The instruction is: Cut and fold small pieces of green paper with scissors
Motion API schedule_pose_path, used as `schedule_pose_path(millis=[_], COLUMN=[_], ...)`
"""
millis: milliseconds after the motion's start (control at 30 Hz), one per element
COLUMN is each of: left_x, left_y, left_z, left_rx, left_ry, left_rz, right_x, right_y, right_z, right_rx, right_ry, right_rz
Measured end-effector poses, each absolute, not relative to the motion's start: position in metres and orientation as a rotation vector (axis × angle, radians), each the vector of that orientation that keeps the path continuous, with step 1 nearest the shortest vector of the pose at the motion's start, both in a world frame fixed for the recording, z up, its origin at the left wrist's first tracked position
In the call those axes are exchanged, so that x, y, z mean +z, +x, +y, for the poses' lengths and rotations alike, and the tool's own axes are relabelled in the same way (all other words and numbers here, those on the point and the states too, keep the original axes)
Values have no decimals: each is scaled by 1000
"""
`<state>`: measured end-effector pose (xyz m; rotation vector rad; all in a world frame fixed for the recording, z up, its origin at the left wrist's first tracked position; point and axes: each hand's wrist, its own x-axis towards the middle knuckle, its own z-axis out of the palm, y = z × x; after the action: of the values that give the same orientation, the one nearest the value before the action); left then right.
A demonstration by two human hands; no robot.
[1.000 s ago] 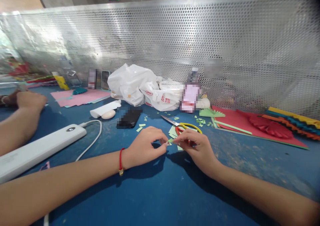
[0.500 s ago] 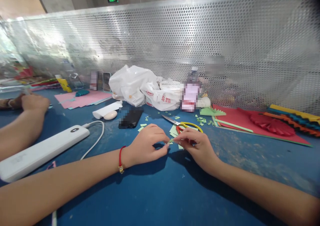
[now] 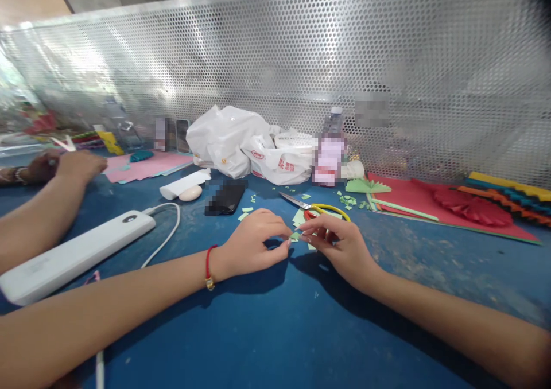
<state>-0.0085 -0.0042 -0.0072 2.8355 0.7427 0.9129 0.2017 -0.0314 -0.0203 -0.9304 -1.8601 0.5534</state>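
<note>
A small piece of light green paper (image 3: pixel 295 237) is pinched between the thumb and forefinger of my left hand (image 3: pixel 258 241), which wears a red cord bracelet (image 3: pixel 208 265). At its right edge, the thumb and curled fingers of my right hand (image 3: pixel 338 245) close on the same piece; their exact contact is partly hidden. Just behind my right hand lie scissors (image 3: pixel 316 207) with yellow and red handles, blades pointing to the back left. More green paper slips (image 3: pixel 298 217) lie under and around them, with crumpled green scraps (image 3: pixel 348 200) to the right.
A black phone (image 3: pixel 227 197), white plastic bags (image 3: pixel 232 139) and a propped phone (image 3: pixel 329 158) stand behind. On the left are a power bank (image 3: pixel 81 257) with a cable and another person's hands (image 3: pixel 80 165). Red paper sheets (image 3: pixel 413 197) with folded fans lie right, before a perforated metal screen (image 3: pixel 267 56).
My right fingers have spread slightly, and more of the green piece shows between my hands. On the left, the other person's hand has moved right. The view has tilted down slightly.
</note>
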Motion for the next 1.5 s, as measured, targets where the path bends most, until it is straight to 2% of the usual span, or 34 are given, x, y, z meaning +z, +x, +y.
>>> schedule_pose_path(millis=[1500], left_x=[-11], left_y=[-9], left_z=[-3], left_rx=[983], left_ry=[2845], left_rz=[678], right_x=[-19], right_y=[203], right_z=[-32], right_rx=[580], right_ry=[-921], right_rz=[-1958])
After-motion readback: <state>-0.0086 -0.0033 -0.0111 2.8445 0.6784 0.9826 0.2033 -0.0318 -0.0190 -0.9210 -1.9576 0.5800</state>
